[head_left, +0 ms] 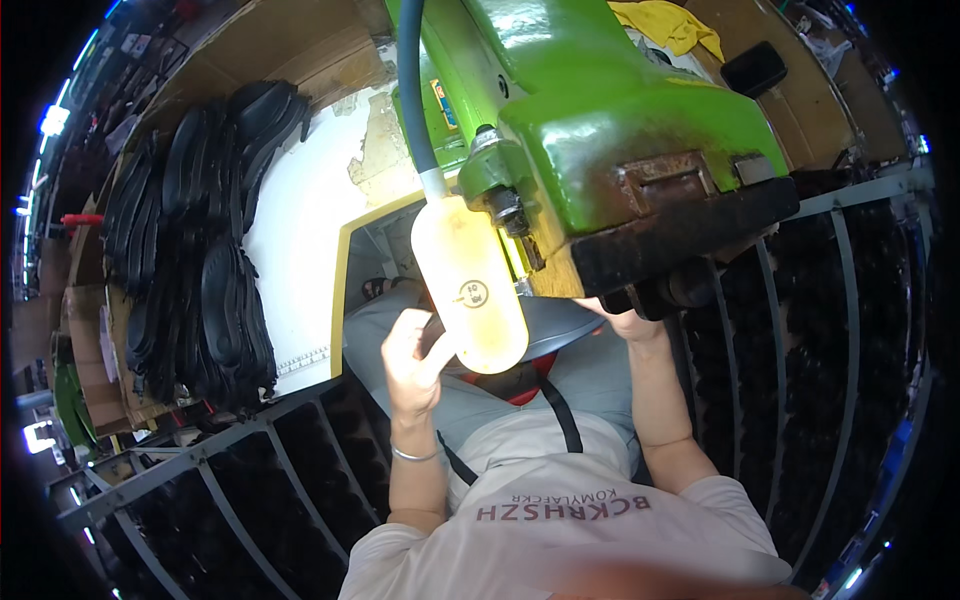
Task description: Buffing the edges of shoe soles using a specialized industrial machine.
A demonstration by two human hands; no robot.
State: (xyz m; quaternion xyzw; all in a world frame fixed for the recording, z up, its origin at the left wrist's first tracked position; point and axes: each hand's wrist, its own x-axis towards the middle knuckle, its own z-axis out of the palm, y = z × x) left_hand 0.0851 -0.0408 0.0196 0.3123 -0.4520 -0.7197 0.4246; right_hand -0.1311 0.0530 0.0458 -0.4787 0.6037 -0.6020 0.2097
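While a green machine (650, 130) looms beyond the left hand (410, 358) and over the right hand (636, 322), a heap of black soles (228, 300) lies well to the left hand's left. A glowing pale-yellow lamp (465, 255) hangs just right of the left hand, partly covering its thumb side. Between the hands sits a dark curved piece (565, 322). The left fingers are bent, the right ones reach its right end; both grips are partly hidden, so I cannot tell how closed they are. A thin bracelet (413, 457) circles the wrist below the left hand.
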